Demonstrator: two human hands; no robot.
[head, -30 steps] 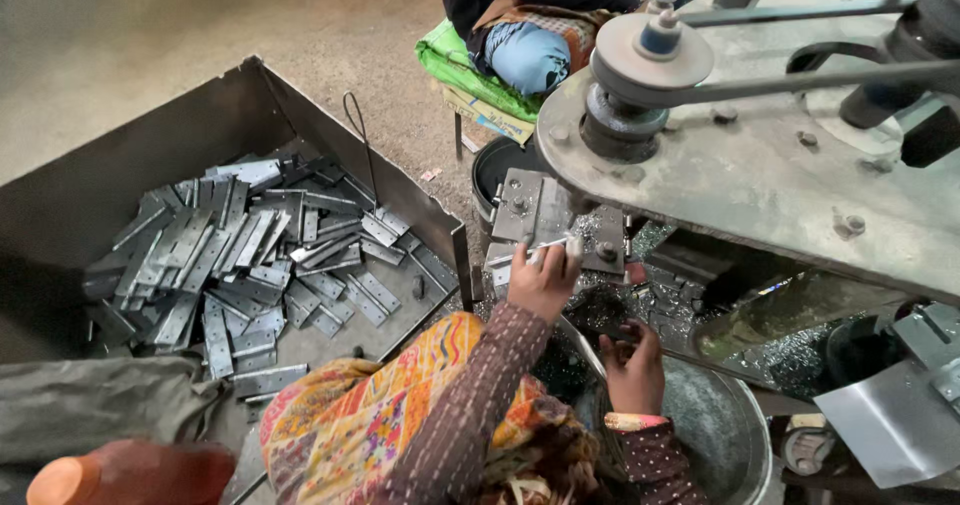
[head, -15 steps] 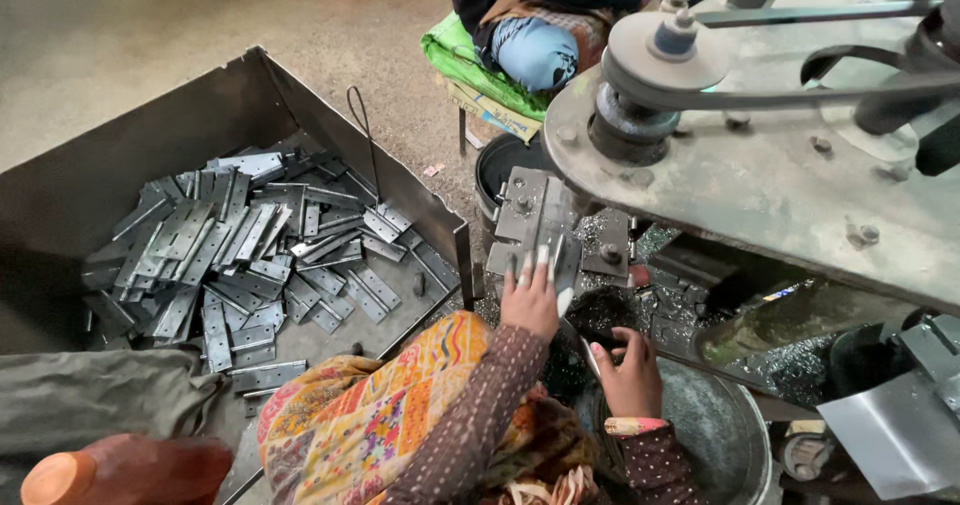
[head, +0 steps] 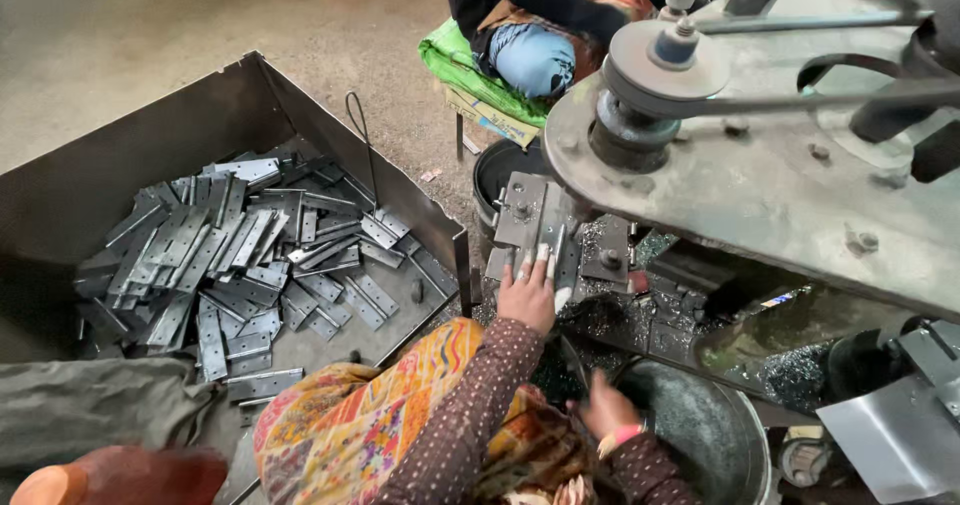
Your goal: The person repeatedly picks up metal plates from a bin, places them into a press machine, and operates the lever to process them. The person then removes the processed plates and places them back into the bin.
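from the head view we see a rough grey concrete floor [head: 150,35] and a big open sheet-metal bin [head: 110,180] holding flat grey steel hinge plates [head: 240,265]. our left hand [head: 527,295] lies on the grey metal work plate [head: 535,220] under the machine's heavy grey steel arm [head: 780,195], fingers together and flat. our right hand [head: 605,405], blurred, hangs over a round dark metal tub [head: 720,435]; its fingers seem curled, though we cannot tell on what.
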